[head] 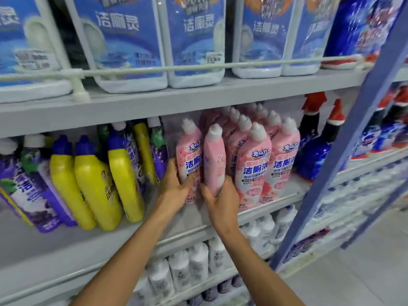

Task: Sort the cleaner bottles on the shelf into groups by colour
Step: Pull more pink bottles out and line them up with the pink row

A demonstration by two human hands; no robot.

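frame centre: right hand (220, 196) gripping pink bottle (213, 161) low on body; left hand (176, 187) clasping neighbour bottle (187, 151). judging rigid, slick plastic, liquid-heavy; taking mid-body, not cap.

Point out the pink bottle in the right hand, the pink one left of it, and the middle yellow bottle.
Side-on pink plastic bottle (213, 161): head view, bare side.
Label-forward pink plastic bottle (188, 152): head view, label.
Blue-capped yellow plastic bottle (91, 175): head view, body.
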